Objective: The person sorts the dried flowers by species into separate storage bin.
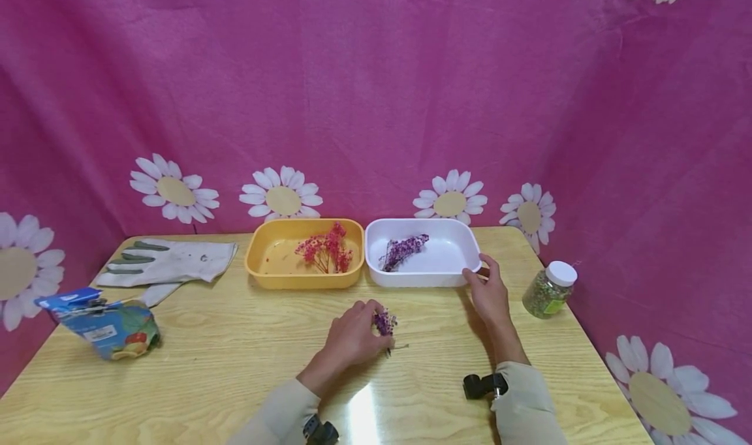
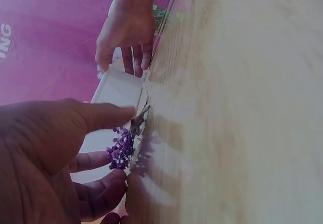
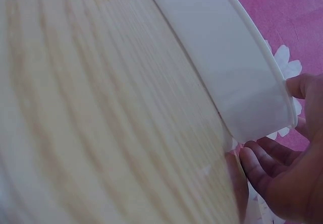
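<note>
A sprig of purple dried flowers lies on the table in front of the white bin. My left hand is around it, thumb by the stem and fingers spread beside the blossoms, in the left wrist view. My right hand holds the near right corner of the white plastic bin, thumb on the rim and fingertips low against the outer wall. Inside that bin rests a bunch of purple dried flowers.
Left of the white bin stands a yellow bin with red dried flowers. Work gloves and a blue bag lie at the left. A white-lidded jar stands at the right. Pink cloth hangs behind the table.
</note>
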`<action>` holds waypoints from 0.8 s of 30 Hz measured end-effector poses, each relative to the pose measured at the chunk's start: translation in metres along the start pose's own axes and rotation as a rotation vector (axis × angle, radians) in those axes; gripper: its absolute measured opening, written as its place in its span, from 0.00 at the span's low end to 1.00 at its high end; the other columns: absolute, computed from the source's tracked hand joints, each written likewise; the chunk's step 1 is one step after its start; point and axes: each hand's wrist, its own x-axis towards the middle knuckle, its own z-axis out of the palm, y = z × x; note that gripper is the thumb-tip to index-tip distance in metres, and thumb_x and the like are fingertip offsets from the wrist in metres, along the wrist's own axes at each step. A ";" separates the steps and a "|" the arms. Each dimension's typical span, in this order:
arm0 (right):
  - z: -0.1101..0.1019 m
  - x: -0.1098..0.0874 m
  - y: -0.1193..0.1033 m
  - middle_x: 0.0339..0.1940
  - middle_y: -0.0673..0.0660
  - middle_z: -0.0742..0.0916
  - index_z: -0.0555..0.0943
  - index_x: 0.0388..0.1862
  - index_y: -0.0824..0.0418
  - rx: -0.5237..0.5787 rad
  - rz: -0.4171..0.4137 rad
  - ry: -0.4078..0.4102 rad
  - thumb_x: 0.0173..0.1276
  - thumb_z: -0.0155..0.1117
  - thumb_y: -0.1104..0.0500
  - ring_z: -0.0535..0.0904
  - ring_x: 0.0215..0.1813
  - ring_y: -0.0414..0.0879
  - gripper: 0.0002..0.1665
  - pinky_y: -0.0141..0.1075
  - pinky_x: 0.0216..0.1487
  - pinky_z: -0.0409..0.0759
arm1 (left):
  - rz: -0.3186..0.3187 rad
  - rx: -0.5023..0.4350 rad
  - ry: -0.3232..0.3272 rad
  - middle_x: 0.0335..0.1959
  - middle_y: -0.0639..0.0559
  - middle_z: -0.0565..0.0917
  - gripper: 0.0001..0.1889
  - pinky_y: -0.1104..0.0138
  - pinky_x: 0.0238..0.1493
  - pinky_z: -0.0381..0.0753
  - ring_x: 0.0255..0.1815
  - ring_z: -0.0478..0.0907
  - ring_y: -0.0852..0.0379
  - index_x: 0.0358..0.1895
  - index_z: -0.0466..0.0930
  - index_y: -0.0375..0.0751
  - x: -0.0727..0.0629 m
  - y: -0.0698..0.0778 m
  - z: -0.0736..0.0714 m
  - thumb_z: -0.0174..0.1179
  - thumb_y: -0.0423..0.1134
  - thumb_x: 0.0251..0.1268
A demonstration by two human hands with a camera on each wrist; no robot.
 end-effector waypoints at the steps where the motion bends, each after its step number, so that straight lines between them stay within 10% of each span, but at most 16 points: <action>1: 0.000 0.000 0.000 0.67 0.63 0.72 0.53 0.77 0.48 0.001 -0.002 0.000 0.73 0.52 0.48 0.71 0.68 0.57 0.37 0.47 0.67 0.67 | 0.001 0.009 0.000 0.38 0.52 0.76 0.25 0.54 0.44 0.74 0.38 0.74 0.54 0.49 0.75 0.49 0.000 0.000 0.000 0.71 0.51 0.47; 24: -0.001 0.001 0.001 0.66 0.64 0.72 0.52 0.77 0.48 0.009 -0.006 -0.011 0.74 0.51 0.48 0.71 0.67 0.58 0.36 0.47 0.67 0.67 | -0.018 0.013 0.050 0.23 0.64 0.79 0.13 0.56 0.44 0.73 0.28 0.76 0.61 0.42 0.79 0.51 -0.004 -0.006 -0.006 0.63 0.40 0.50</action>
